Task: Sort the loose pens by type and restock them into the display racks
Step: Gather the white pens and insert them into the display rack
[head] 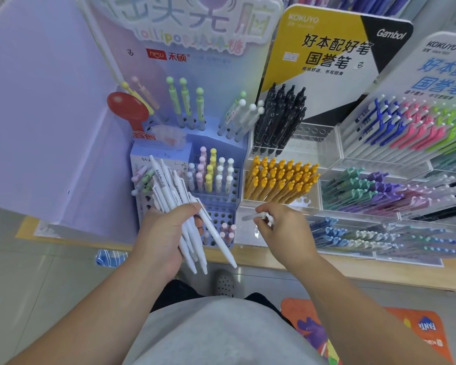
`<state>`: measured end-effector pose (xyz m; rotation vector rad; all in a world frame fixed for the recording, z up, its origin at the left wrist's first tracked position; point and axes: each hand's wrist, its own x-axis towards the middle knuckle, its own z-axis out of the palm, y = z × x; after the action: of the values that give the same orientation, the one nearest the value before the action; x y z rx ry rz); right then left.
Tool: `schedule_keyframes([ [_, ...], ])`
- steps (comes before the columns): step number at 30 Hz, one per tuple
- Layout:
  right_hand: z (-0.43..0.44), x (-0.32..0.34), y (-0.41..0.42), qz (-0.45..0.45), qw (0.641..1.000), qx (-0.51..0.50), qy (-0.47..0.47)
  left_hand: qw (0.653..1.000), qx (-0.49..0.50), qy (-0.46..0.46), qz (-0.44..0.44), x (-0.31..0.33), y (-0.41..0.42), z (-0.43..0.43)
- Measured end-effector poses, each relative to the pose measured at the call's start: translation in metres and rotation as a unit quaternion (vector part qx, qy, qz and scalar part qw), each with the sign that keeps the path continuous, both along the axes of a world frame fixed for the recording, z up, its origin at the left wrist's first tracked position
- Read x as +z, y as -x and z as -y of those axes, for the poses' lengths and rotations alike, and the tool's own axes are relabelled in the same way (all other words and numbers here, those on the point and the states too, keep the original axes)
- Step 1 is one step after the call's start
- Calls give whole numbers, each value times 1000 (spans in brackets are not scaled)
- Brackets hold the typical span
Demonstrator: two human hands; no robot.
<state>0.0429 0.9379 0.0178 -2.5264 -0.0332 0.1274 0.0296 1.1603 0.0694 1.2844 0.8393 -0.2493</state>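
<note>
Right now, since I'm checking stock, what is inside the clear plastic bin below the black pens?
Yellow-orange click pens fill the clear plastic bin, with a few empty holes front right. Their tips are covered by neighbouring pens.

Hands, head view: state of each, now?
Left hand: grips a bundle of white pens.
Right hand: pinches a single white pen.

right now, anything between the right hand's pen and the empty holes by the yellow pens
nothing visible; the right hand's pen hangs just in front of the holes, yellow pens behind them
</note>
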Motion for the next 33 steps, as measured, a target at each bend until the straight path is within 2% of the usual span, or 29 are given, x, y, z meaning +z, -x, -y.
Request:
schedule_keyframes([
  [9,-16,-19,-8,-27,999,8,24,1000,-2,12,10,-5,2,-3],
  [20,-25,-30,-19,-10,999,34,41,1000,-3,11,0,-6,0,0],
  [25,-16,-18,-4,-54,998,21,-16,999,8,32,4,-4,-3,5],
  [27,-5,-11,4,-77,993,-5,-88,999,8,31,7,-5,-5,6],
  [30,11,3,13,-106,965,-57,-231,999,-2,31,7,-3,-8,10],
  [33,23,10,15,-101,955,-90,-262,1000,3,27,5,-3,-9,16],
])
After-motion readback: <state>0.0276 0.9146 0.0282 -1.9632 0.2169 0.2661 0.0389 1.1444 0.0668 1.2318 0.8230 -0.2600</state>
